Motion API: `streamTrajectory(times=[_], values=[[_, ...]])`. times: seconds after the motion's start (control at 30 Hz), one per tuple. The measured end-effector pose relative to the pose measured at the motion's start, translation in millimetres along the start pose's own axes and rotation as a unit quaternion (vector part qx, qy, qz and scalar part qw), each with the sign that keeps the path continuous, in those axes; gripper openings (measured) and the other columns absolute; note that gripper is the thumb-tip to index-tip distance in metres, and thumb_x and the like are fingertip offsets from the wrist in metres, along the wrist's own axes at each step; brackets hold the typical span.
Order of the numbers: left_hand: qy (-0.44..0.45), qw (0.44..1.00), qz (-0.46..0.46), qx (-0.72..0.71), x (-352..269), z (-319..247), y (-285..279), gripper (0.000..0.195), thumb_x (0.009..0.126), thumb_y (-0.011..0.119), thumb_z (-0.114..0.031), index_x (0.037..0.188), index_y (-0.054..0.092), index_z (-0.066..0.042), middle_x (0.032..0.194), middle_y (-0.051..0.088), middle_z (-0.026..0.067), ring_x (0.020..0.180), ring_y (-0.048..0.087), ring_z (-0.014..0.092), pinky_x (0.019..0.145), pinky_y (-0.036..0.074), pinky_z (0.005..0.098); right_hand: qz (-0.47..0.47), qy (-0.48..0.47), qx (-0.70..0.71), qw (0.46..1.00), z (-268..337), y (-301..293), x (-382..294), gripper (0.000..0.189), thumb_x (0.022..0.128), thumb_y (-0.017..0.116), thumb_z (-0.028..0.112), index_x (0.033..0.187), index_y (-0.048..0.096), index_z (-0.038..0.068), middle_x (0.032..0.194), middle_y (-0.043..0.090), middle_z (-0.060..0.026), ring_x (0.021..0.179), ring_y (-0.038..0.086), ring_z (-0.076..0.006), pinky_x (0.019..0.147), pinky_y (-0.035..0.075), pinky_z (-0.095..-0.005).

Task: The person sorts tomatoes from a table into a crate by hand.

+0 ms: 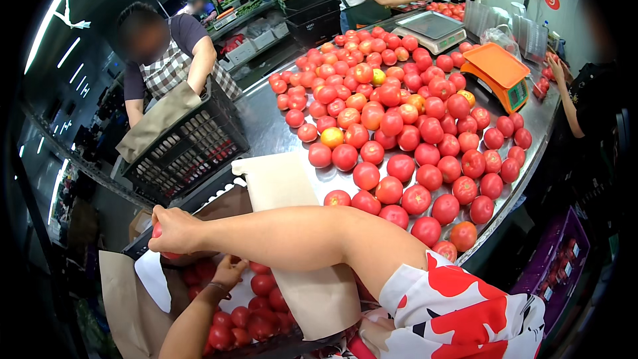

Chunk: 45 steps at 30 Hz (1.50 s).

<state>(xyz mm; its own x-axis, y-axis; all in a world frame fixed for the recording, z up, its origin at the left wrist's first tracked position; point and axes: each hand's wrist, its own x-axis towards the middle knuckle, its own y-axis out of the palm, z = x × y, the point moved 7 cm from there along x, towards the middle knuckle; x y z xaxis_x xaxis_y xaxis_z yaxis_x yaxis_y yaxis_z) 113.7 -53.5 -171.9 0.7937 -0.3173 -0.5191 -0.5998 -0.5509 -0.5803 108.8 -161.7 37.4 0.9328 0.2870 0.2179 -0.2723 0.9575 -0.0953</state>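
My right hand, its arm stretched across to the left, is closed around a red tomato above the far left corner of a black plastic crate. Lower down, inside that crate, is my left hand, beside red tomatoes; whether its fingers grip anything is unclear. Brown paper liner flaps hang over the crate's sides. A white paper piece lies against the left flap. Part of the crate's contents is hidden behind my right forearm.
Many loose tomatoes cover a metal table. An orange scale and a silver scale stand on it. Across from me, a person in a checked apron leans over another black crate. A purple crate is at lower right.
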Motion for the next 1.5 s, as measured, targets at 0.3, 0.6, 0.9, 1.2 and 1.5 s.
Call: streamTrajectory(times=[0.3,0.6,0.9,1.2,1.5], values=[[0.119,0.99,0.068,0.021,54,45,42,0.066,0.068,0.07,-0.027,0.121,0.039,-0.002,0.115,0.048,0.0176,0.107,0.047,0.03,0.092,0.037,0.0337,-0.053,-0.04,0.01,0.998,-15,3,22,0.034,0.065,0.059,0.02,0.089,0.05,-0.002,0.082,0.058,-0.0228,0.059,0.06,-0.0338,0.04,0.049,-0.0385],[0.201,0.956,-0.05,0.207,29,-13,43,0.071,0.058,0.069,-0.023,0.119,0.039,-0.002,0.114,0.047,0.0223,0.106,0.046,0.035,0.092,0.038,0.0352,-0.059,0.0,-0.025,0.998,-24,-10,23,0.04,0.059,0.068,0.033,0.08,0.064,-0.001,0.087,0.061,-0.0182,0.08,0.061,-0.027,0.071,0.049,-0.0344],[0.055,0.957,-0.076,-0.274,-15,-51,-54,0.047,0.075,0.056,-0.039,0.109,0.048,-0.007,0.078,0.057,0.0101,0.046,0.051,0.015,0.036,0.036,0.0226,-0.09,0.058,0.072,0.992,-44,-34,37,0.033,0.062,0.069,0.026,0.082,0.063,0.0,0.082,0.062,-0.014,0.074,0.059,-0.0207,0.066,0.048,-0.0306],[0.075,0.851,-0.086,-0.512,-93,-82,-96,0.051,0.079,0.037,-0.057,0.086,0.052,-0.008,0.061,0.054,0.0103,0.04,0.047,0.013,0.03,0.029,0.0199,0.011,-0.005,0.01,1.0,-28,-20,26,0.024,0.073,0.063,0.02,0.088,0.062,0.001,0.079,0.06,-0.0053,0.073,0.053,-0.0105,0.069,0.043,-0.0235],[0.066,0.847,-0.034,-0.526,-93,-73,-103,0.051,0.083,0.023,-0.053,0.079,0.051,-0.011,0.051,0.049,0.0057,0.033,0.039,0.013,0.029,0.026,0.0203,0.093,-0.007,-0.046,0.995,-21,5,12,0.044,0.069,0.069,0.026,0.107,0.06,0.006,0.079,0.056,-0.0051,0.072,0.051,-0.0116,0.069,0.042,-0.0242]])
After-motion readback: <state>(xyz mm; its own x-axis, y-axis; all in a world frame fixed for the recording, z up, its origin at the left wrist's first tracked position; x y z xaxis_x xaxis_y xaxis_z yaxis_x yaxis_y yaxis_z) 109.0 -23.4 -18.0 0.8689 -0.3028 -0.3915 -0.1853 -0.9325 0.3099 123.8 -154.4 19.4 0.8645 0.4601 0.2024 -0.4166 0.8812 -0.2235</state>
